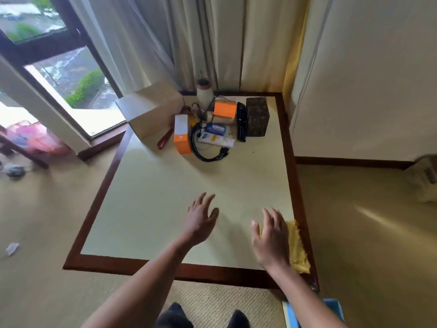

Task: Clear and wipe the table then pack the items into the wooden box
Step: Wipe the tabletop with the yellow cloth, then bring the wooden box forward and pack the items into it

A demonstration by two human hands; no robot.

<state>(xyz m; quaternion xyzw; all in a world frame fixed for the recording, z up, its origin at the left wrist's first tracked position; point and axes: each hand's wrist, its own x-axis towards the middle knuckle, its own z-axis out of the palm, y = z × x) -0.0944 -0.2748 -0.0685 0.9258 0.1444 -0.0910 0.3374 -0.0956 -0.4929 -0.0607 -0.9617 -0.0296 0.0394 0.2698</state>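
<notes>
A cream table (151, 209) with a dark wood border fills the middle. At its far end lies a heap of items: two orange boxes (182, 134), a black cable (208, 152), a white tube (216, 139), a black remote (241, 121), a white thread cone (205, 93) and a dark patterned wooden box (257, 116). A yellow cloth (298, 247) lies at the near right edge. My left hand (201, 218) hovers over the tabletop with fingers spread. My right hand (272, 237) is flat with straight fingers over the cloth's left part.
A brown paper bag (153, 110) stands at the table's far left corner, a red strap (165, 138) beside it. Curtains and a window lie behind. A blue object (333, 308) sits on the carpet at the near right. Pink things (35, 138) lie at left.
</notes>
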